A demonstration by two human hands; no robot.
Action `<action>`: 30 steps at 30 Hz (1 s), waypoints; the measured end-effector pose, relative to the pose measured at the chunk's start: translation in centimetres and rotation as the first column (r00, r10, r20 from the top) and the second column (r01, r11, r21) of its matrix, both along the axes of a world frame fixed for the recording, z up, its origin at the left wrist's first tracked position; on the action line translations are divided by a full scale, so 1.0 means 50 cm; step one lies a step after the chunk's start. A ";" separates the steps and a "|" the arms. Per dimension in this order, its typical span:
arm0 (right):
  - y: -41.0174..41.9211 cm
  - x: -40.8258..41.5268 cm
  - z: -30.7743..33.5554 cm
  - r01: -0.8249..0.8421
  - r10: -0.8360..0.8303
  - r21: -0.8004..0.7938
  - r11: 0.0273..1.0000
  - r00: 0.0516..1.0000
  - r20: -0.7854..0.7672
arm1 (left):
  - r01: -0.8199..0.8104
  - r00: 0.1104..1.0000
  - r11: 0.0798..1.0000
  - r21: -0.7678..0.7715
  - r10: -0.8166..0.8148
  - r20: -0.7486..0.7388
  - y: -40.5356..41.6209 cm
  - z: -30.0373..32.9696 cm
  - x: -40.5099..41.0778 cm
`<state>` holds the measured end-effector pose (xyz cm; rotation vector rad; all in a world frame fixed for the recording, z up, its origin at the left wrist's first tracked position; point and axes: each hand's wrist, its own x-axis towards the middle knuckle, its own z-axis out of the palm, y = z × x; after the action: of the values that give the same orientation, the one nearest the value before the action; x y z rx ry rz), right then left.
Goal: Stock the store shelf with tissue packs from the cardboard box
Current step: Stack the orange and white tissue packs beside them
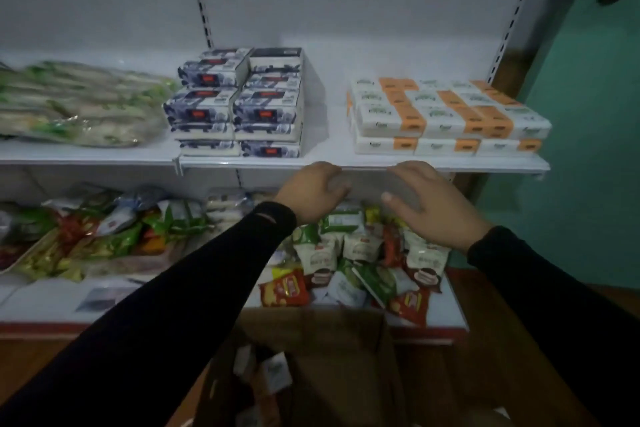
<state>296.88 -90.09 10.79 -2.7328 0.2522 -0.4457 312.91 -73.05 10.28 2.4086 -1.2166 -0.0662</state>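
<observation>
I see both hands raised just below the front lip of the white shelf [263,158], holding nothing: my left hand [311,192] has its fingers loosely curled with the knuckles at the lip, and my right hand [427,204] is spread and relaxed, thumb pointing left; whether either touches the lip I cannot tell. Below my forearms stands the cardboard box [332,364], flaps up, with a few pale tissue packs [277,373] dimly visible inside. On the shelf above my hands, a stack of blue-and-white tissue packs [239,104] stands left of centre and a lower block of white-and-orange tissue packs [446,116] lies to the right, with bare shelf between them. Further left lie green-printed bags [76,102]. The lower shelf [446,305] holds a heap of snack packets [353,260].
</observation>
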 end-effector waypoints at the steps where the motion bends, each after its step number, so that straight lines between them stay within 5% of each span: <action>1: 0.017 -0.011 -0.016 -0.001 0.002 0.007 1.000 1.000 -0.008 | 0.004 0.999 1.000 -0.025 -0.005 -0.031 0.028 -0.006 -0.021; 11: 0.174 -0.067 -0.263 -0.033 0.078 0.165 0.986 0.958 -0.275 | -0.034 0.964 0.988 0.152 0.073 -0.256 0.240 -0.244 -0.127; 15: 0.207 -0.066 -0.378 -0.016 0.100 0.200 0.980 0.904 -0.416 | -0.004 0.877 0.965 0.262 0.129 -0.463 0.268 -0.374 -0.144; 23: 0.217 -0.044 -0.660 0.193 0.117 0.292 0.937 0.615 -0.780 | 0.205 0.776 0.840 0.502 0.174 -0.607 0.228 -0.673 -0.161; 30: 0.229 -0.076 -0.921 0.401 0.105 0.279 0.873 0.402 -0.910 | 0.342 0.737 0.680 0.648 0.234 -0.634 0.212 -0.910 -0.208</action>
<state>293.05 -78.65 -35.25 -2.1447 0.7784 1.0542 302.51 -62.45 -35.22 2.5138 -0.9754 -1.6287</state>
